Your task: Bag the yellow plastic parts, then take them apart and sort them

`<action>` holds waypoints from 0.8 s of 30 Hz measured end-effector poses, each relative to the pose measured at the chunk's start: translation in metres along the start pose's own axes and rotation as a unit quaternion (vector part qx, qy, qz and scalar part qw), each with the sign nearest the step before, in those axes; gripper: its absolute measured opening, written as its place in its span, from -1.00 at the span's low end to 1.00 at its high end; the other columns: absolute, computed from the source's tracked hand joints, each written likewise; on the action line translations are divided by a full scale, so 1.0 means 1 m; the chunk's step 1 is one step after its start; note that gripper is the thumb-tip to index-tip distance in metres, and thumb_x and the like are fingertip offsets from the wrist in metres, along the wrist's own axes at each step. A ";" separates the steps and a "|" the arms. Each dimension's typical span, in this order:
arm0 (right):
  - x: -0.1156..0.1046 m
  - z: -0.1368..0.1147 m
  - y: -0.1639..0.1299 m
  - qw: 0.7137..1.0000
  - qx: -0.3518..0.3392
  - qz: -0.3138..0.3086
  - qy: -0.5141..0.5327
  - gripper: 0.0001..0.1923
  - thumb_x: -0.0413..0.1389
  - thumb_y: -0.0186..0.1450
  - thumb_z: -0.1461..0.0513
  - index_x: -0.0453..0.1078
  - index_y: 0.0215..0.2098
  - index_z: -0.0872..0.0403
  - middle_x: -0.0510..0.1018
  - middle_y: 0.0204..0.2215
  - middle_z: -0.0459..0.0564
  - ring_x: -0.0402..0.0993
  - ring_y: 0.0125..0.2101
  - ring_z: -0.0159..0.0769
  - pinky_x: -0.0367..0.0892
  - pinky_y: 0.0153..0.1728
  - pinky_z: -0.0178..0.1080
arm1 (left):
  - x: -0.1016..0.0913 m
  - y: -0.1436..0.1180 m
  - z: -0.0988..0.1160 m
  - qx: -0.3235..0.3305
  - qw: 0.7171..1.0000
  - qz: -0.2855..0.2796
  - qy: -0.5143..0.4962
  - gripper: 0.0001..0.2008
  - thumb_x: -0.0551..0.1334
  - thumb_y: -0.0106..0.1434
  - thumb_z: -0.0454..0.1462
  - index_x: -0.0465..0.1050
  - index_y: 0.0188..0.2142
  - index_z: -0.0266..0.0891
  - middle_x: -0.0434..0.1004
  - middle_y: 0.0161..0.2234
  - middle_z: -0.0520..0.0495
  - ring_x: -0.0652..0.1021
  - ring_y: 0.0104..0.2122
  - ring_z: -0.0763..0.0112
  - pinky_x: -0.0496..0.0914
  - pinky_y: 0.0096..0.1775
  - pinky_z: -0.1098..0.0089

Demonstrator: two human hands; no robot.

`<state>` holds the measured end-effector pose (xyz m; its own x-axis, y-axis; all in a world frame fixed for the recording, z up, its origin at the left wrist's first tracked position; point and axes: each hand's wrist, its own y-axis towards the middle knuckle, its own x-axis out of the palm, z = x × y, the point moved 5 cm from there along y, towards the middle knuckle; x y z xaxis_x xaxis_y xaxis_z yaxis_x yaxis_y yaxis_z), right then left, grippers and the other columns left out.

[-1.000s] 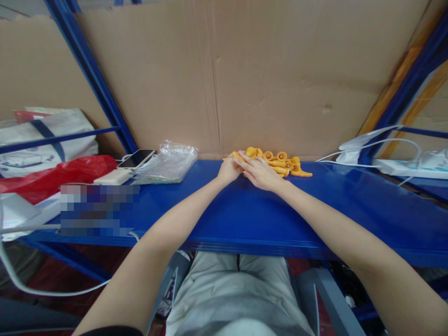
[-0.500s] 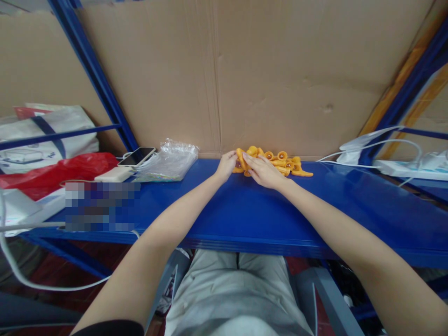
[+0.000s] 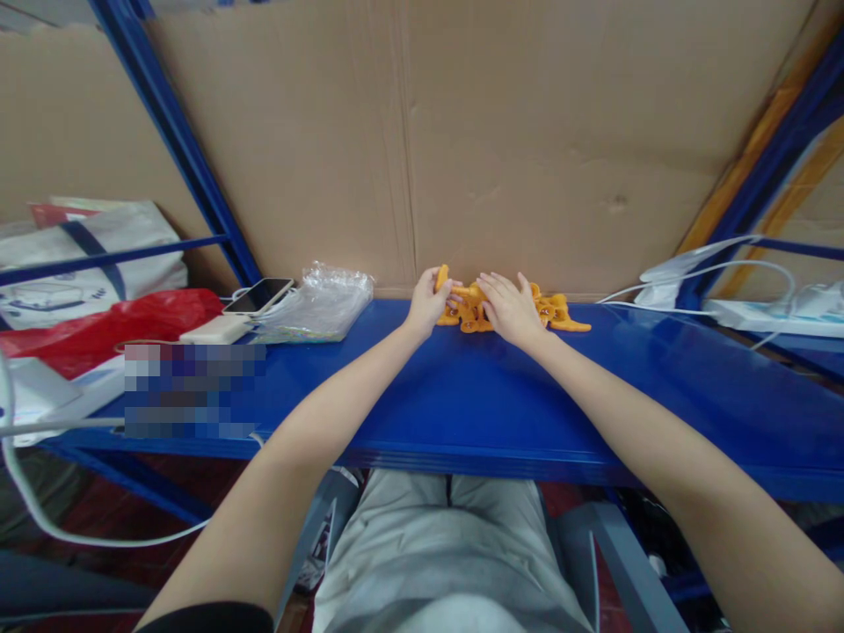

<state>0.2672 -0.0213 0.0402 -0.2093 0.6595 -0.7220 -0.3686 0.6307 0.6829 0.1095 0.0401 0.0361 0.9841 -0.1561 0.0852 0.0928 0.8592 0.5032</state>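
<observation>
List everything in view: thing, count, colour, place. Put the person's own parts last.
orange plastic pieces: a pile, count unclear, orange, back of shelf by the cardboard
orange piece: one, orange, in the left hand
blue shelf: one, blue, across the middle
cardboard sheet: one, brown, behind the shelf
clear plastic bag: one, transparent, left of the pile
phone: one, dark, left of the bag
red bag: one, red, far left
power strip: one, white, far right
left hand: holds one piece
right hand: lies on the pile

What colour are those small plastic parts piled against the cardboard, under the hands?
Orange-yellow plastic parts, seen best in the head view, on the blue shelf.
</observation>
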 end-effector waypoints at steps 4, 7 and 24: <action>0.003 0.009 -0.001 1.000 -0.017 0.000 0.018 -0.50 -0.10 0.43 0.24 0.35 0.27 0.15 0.47 0.21 0.28 0.34 0.26 0.06 -0.03 0.29 0.36 | 0.005 -0.003 0.003 -0.012 0.999 -0.014 -0.040 -0.63 0.27 0.38 -0.28 0.25 0.12 -0.13 0.60 -0.31 0.05 0.56 -0.55 0.61 0.42 -0.45 0.59; 0.008 0.011 -0.002 0.999 -0.031 -0.009 0.043 -0.52 -0.10 0.44 0.23 0.35 0.26 0.13 0.51 0.17 0.27 0.39 0.21 0.06 0.01 0.27 0.34 | 0.007 -0.007 0.004 -0.023 0.998 -0.031 -0.058 -0.59 0.28 0.38 -0.29 0.24 0.16 -0.11 0.59 -0.31 0.06 0.55 -0.54 0.62 0.44 -0.42 0.57; -0.012 -0.005 0.004 0.998 -0.032 0.029 -0.052 -0.67 -0.08 0.42 0.25 0.41 0.05 0.15 0.56 -0.08 0.25 0.37 -0.03 0.02 0.10 0.09 0.03 | 0.005 -0.012 0.011 -0.094 0.992 0.014 -0.078 -0.57 0.18 0.40 -0.36 0.23 0.22 -0.09 0.56 -0.23 0.00 0.57 -0.48 0.54 0.48 -0.31 0.45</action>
<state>0.2637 -0.0294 0.0511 -0.1391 0.7350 -0.6637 -0.4158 0.5649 0.7127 0.1117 0.0240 0.0400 0.9527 -0.1912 0.2360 0.1065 0.9379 0.3302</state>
